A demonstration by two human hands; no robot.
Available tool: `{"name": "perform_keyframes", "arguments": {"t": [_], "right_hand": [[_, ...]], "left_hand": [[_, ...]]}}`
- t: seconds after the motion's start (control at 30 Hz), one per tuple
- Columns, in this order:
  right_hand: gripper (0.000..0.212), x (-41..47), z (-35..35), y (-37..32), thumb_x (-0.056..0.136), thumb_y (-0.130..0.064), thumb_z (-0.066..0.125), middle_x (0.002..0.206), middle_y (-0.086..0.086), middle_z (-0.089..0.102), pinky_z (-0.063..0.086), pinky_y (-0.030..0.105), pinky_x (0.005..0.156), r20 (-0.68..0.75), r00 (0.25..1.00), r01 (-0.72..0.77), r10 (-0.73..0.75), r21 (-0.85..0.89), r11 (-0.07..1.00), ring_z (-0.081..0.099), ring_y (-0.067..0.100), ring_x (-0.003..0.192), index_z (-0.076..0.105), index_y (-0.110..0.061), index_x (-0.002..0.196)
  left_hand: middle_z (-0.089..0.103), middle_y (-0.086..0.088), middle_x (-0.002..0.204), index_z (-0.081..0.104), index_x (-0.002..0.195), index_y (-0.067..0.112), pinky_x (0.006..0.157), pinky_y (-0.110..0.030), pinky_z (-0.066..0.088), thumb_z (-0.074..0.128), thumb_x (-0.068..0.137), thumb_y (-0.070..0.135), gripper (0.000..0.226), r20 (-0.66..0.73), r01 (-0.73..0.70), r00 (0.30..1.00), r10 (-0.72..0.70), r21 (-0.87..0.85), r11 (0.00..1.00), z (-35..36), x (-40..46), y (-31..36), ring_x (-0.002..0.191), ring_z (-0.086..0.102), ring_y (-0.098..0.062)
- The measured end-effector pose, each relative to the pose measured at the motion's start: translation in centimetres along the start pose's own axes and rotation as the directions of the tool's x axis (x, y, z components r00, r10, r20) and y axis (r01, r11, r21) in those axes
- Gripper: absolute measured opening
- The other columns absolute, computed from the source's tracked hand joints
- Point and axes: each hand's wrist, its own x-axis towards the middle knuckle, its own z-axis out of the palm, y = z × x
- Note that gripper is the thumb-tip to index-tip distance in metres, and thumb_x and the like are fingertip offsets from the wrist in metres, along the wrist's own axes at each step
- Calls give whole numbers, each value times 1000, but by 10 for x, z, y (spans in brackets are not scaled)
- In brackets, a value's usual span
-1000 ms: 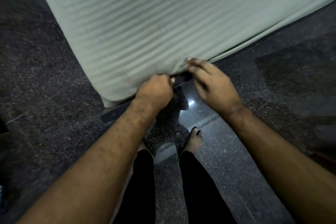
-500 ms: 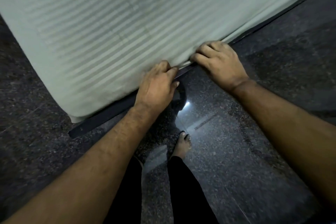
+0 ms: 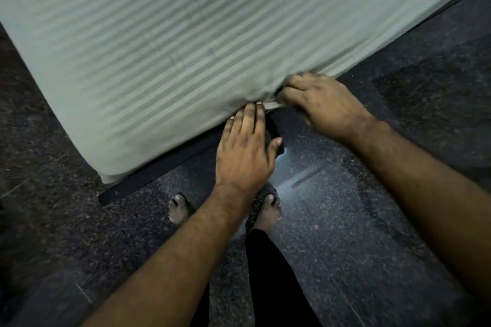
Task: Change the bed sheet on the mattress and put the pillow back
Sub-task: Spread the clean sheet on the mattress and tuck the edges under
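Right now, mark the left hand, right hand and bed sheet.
left hand [image 3: 243,156], head view, back of the hand.
right hand [image 3: 325,103], head view, back of the hand.
bed sheet [image 3: 186,42], head view, striped top surface.

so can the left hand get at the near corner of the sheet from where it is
Probably yes: the left hand lies flat at the sheet edge, and nothing lies along that edge toward the corner.

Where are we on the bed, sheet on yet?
Done: the striped sheet covers the mattress top. In hand: the left hand presses flat at the sheet's edge, and the right hand works the edge under beside it. Left: remaining edges; no pillow in view.
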Motion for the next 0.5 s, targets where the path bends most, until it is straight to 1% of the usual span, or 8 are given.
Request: {"name": "perform_keyframes", "arguments": {"t": [0.1,0.2,0.27,0.3,0.37,0.4,0.47,0.5], "right_hand": [[48,-14,14,-8,104,-41,38,141,6,54,40,41,109,-38,995,-94,94,-14,995,51,26,129,52,-16,143],[53,-21,24,-18,104,-42,35,150,6,48,32,42,118,-34,983,-183,182,-18,983,44,24,140,47,-17,148],[47,-8,22,-21,101,-36,40,142,7,57,35,42,115,-51,974,-222,221,-12,975,51,27,132,55,-15,141],[42,1,19,-21,97,-31,45,131,8,62,39,43,110,-59,973,-224,223,-15,974,57,30,123,61,-14,132],[28,19,8,-20,92,-25,51,109,9,66,46,45,96,16,974,-223,224,-53,973,61,33,107,67,-14,113],[24,27,1,-19,93,-25,51,105,9,66,46,45,92,92,967,-232,239,-81,969,62,33,104,67,-15,108],[27,41,-15,-23,97,-26,49,113,7,67,47,41,89,233,927,-271,295,-130,954,63,31,109,69,-17,113],[29,50,-22,-24,99,-28,50,122,7,67,48,40,91,315,887,-307,337,-142,941,63,30,115,68,-18,120]], "left_hand": [[42,-18,156,34,155,4,122,-43,25,46,100,49,72,27,123,992,-122,-47,991,-1,9,16,142,41,-34],[47,-21,149,40,150,0,121,-43,29,46,95,47,73,96,208,975,-201,-74,975,-5,24,25,138,44,-35],[56,-20,134,52,138,-1,110,-41,38,49,88,42,66,153,230,964,-219,-65,971,-14,39,28,124,53,-36],[60,-18,127,58,131,2,105,-40,41,51,87,40,59,192,260,951,-244,-64,963,-23,49,30,119,56,-36],[65,-17,127,65,126,7,101,-38,45,52,90,40,50,292,338,908,-301,-82,938,-35,75,32,121,59,-36],[64,-18,131,65,128,8,102,-37,45,52,91,42,52,375,388,866,-331,-85,918,-41,88,31,125,57,-36],[62,-19,136,63,133,10,101,-36,45,52,91,46,56,525,476,779,-344,-136,869,-37,106,18,128,56,-35],[63,-18,134,64,131,11,97,-35,46,53,91,48,56,597,510,741,-308,-202,836,-33,108,10,126,58,-34]]}}
